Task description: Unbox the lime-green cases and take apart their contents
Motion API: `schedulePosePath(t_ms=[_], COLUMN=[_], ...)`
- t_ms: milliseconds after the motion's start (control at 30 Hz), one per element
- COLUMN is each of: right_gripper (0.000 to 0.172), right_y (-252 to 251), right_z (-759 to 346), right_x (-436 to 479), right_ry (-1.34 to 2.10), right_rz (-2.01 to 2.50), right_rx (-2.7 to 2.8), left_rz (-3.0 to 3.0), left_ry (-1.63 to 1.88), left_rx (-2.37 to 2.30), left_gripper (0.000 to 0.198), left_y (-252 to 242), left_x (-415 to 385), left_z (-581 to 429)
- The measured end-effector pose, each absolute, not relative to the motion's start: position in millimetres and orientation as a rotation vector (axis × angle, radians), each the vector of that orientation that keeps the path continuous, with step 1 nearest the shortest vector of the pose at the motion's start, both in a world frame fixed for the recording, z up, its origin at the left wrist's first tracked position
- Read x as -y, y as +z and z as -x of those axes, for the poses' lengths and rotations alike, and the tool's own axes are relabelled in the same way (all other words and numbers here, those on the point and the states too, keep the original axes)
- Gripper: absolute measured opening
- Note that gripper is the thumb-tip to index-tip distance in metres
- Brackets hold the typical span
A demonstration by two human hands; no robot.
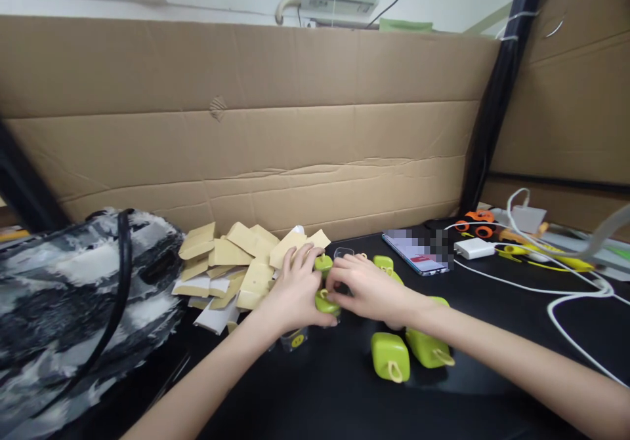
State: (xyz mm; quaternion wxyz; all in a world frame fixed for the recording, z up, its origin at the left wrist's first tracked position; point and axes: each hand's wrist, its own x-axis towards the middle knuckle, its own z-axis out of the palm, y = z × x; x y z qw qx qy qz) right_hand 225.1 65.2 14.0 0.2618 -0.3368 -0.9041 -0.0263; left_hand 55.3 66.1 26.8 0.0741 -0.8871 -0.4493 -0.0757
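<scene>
In the head view, my left hand (290, 296) is curved around a small green box-shaped piece (327, 303) with a pale yellow loop, its thumb at the near side. Another green piece (323, 265) stands just behind, by my left fingertips. My right hand (367, 287) has its fingers bent and pinched at the right side of the looped piece; what exactly they pinch is hidden. Below my left wrist stands a clear container (295, 340) with a yellow smiley, partly covered. Beyond my right hand lies a clear piece (343, 253), mostly hidden.
More green looped boxes (390, 356) lie under and beside my right forearm. Small tan cartons (253, 282) are heaped at left, beside a black-and-white bag (88, 296). A phone (417, 253), a white charger (474, 249), cables and an orange toy (480, 222) lie at right. Cardboard (246, 145) walls the back.
</scene>
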Motion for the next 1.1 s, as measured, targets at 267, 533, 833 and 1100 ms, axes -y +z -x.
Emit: schedulePosePath(t_ms=[267,533,833,1100], right_gripper=[0.006,0.011,0.009,0.007], right_y=[29.9,32.0,34.3,34.8], right_z=[-228.1,-265.5,-273.0,-276.6], right_x=[-66.1,-46.3,-49.6,-49.2], right_ry=[0.074,0.162,0.092,0.053], right_rz=[0.937,1.035,1.101,1.070], right_rx=[2.296,2.453,2.593,2.610], left_rz=[2.634,2.657,2.512,2.745], left_ry=[-0.174,-0.157,-0.178,0.030], left_rx=[1.442,1.419,1.513,1.364], left_gripper=[0.071,0.062,0.039,0.031], left_y=[28.6,40.5,44.7,41.1], left_x=[-66.4,-61.0,-102.9,-134.5], left_z=[-51.0,-43.6,-69.8,-82.4])
